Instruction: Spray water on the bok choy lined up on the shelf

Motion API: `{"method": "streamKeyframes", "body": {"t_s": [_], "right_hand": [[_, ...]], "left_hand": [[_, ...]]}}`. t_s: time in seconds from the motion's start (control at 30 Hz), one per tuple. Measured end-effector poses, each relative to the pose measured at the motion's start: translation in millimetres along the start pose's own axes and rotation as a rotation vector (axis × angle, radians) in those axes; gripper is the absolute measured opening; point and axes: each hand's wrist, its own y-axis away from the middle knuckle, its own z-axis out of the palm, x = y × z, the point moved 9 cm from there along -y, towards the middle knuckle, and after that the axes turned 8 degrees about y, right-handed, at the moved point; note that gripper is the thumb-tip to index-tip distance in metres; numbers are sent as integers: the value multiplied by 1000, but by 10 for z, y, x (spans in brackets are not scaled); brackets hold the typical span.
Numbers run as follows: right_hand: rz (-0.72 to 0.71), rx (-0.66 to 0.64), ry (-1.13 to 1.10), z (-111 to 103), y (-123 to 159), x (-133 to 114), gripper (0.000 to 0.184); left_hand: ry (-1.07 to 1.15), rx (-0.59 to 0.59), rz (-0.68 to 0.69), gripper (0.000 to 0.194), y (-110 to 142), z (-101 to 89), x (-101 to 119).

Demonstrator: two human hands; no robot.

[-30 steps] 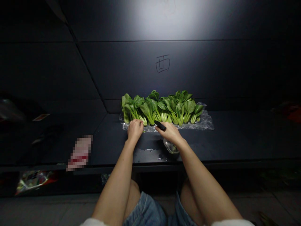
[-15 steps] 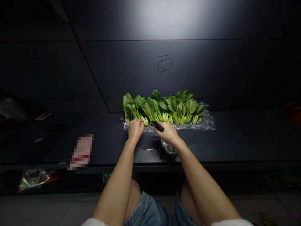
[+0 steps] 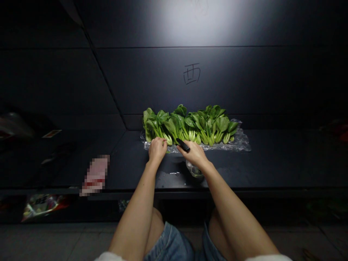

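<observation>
A row of green bok choy point(image 3: 190, 125) lies on a clear plastic sheet point(image 3: 239, 142) at the back of a dark shelf point(image 3: 272, 159). My left hand point(image 3: 157, 149) is closed at the base of the bok choy near the row's left end. My right hand point(image 3: 194, 154) is closed around a black knife handle point(image 3: 183, 145) that points toward the stems. Below my right wrist sits a small clear bowl point(image 3: 194, 171), partly hidden by the arm.
A wet patch point(image 3: 170, 177) glistens on the shelf in front of me. A pixelated red and white packet point(image 3: 95, 174) lies at the left edge. Colourful packaging point(image 3: 40, 204) sits lower left, below the shelf. A dark wall with a written character point(image 3: 191, 73) rises behind.
Both hands have stayed at the left end of the row, with only a slight shift of the view. The knife handle has tilted a little closer to the stems.
</observation>
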Motion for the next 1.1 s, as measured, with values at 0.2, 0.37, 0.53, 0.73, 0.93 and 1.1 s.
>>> {"method": "streamKeyframes", "body": {"t_s": [0.2, 0.37, 0.53, 0.73, 0.93, 1.1], "right_hand": [[-29, 56, -51, -14, -15, -28, 28], [-53, 137, -102, -35, -38, -35, 28], [-78, 174, -104, -25, -59, -47, 29], [-96, 206, -146, -71, -58, -74, 30], [-84, 222, -121, -110, -93, -100, 29], [-95, 198, -98, -63, -157, -112, 31]], "left_hand": [[2, 9, 7, 32, -3, -5, -5], [-2, 24, 17, 31, -2, -24, -15], [-2, 35, 18, 32, 4, -47, -24], [0, 31, 0, 32, 8, -56, -39], [8, 40, -10, 31, 6, -69, -52], [14, 32, -18, 31, -2, -72, -68]]}}
